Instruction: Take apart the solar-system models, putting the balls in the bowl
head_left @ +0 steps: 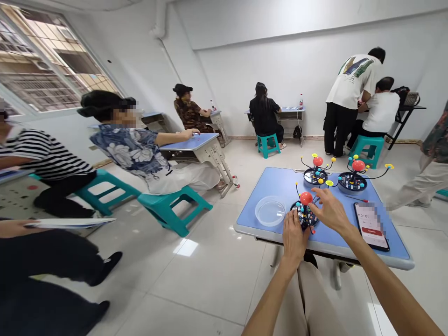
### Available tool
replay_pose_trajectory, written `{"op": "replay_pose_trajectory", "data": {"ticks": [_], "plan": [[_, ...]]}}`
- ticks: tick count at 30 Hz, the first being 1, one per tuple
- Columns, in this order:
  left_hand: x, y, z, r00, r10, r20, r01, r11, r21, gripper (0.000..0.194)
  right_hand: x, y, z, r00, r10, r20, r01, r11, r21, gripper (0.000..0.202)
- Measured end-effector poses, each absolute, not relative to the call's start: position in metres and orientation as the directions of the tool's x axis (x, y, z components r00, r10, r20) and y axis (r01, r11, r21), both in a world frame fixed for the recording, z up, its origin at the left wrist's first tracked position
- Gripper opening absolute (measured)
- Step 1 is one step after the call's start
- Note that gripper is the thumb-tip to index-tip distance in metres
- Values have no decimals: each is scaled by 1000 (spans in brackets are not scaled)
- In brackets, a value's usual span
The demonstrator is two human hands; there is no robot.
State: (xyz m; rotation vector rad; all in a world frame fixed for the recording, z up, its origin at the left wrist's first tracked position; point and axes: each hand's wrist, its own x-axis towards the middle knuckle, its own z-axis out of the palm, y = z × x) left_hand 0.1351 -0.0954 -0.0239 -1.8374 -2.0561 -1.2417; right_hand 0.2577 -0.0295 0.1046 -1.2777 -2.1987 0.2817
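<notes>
On the blue desk in front of me stands a small solar system model point(305, 199), with a red ball in the middle, thin arms carrying coloured balls and a round black base. My left hand point(294, 233) grips the near left side of this base, its fingers partly covering it. From the right, my right hand point(332, 211) reaches to the model, thumb beside the red ball and index finger raised apart near the arms. Whether it touches an arm is unclear. Two similar models, one with a red ball point(318, 161) and another with a red ball point(358, 165), stand behind.
A clear round dish point(270, 211) lies left of the near model. A phone point(371, 227) showing a timer lies at the right, with a thin screwdriver point(360, 199) behind it. Several people sit at other desks; one person point(352, 93) bends over another. A teal stool point(175, 207) stands left.
</notes>
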Motion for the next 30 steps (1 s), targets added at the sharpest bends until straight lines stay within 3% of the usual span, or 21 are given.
{"op": "replay_pose_trajectory", "data": {"ticks": [6, 12, 16, 21, 27, 30], "plan": [[136, -93, -26, -225, 759, 611, 887, -100, 451, 73, 253, -19, 112, -561, 769, 306, 682, 639, -356, 40], [135, -94, -23, -243, 763, 599, 870, -102, 483, 73, 252, -11, 116, -628, 728, 274, 650, 685, -329, 32], [136, -95, -19, -244, 768, 592, 868, -99, 486, 69, 253, -9, 119, -650, 715, 259, 630, 697, -343, 30], [138, -94, -10, -246, 778, 579, 862, -98, 498, 65, 254, -6, 120, -671, 703, 235, 610, 704, -363, 42], [138, -96, 2, -273, 794, 543, 834, -86, 545, 52, 255, -4, 126, -696, 689, 202, 593, 710, -380, 30], [137, -94, 5, -266, 792, 550, 812, -123, 570, 55, 255, -4, 129, -709, 681, 183, 582, 712, -393, 31]]}}
